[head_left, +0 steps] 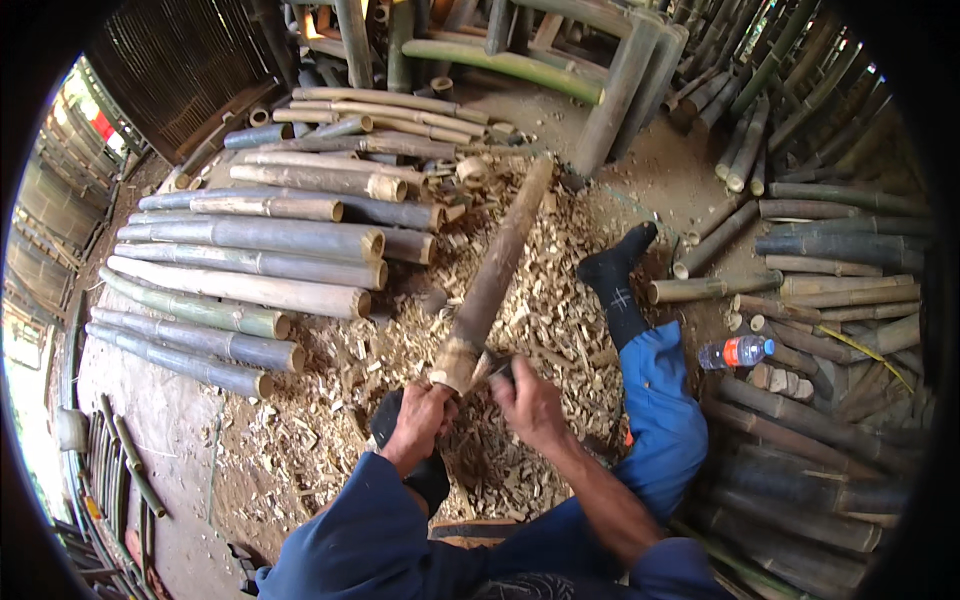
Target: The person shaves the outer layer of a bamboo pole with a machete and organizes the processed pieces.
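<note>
plainly, left hand (420, 422) holds one pole end (456, 364), open chip-strewn ground (556, 275) alongside.

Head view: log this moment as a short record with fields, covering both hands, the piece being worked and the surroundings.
Left hand: gripping the near end of a bamboo pole
Right hand: fingers curled, beside that end; what it grips is too blurred to name
Pole colour: brown along the middle, pale at the near end
Ground: wood chips scattered under the pole
Left side: row of cut bamboo lengths
Right side: capped bottle lying among more bamboo
</note>
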A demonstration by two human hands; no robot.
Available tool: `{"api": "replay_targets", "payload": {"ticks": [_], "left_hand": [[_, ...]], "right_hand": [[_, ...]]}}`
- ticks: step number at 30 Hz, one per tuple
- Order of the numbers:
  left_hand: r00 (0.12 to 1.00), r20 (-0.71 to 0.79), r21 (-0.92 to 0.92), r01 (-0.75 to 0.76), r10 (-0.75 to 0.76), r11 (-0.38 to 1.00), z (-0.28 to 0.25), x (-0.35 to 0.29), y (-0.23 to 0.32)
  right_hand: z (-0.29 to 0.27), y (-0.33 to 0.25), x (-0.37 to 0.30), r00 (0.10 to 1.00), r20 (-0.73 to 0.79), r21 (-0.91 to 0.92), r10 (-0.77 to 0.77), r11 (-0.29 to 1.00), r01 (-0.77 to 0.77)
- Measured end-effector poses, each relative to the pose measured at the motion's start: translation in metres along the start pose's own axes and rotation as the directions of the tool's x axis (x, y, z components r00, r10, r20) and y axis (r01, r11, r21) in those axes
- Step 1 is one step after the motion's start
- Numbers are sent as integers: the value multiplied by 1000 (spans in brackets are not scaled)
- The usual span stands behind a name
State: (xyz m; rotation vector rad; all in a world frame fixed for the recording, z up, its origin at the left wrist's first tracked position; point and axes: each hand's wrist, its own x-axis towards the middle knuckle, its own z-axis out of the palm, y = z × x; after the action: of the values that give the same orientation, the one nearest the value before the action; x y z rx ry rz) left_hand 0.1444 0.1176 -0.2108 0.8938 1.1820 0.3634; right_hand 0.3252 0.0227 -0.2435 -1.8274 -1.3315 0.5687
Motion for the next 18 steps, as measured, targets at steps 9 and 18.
{"api": "replay_targets", "payload": {"ticks": [9,18], "left_hand": [[987,112,-169,131,-113,977,-2,-2,4],[944,256,-301,281,-207,911,-15,4,-1]], "right_hand": [[4,-11,2,962,-50,-178,-269,950,257],[8,-4,6,971,-88,-168,-224,964,207]]}}
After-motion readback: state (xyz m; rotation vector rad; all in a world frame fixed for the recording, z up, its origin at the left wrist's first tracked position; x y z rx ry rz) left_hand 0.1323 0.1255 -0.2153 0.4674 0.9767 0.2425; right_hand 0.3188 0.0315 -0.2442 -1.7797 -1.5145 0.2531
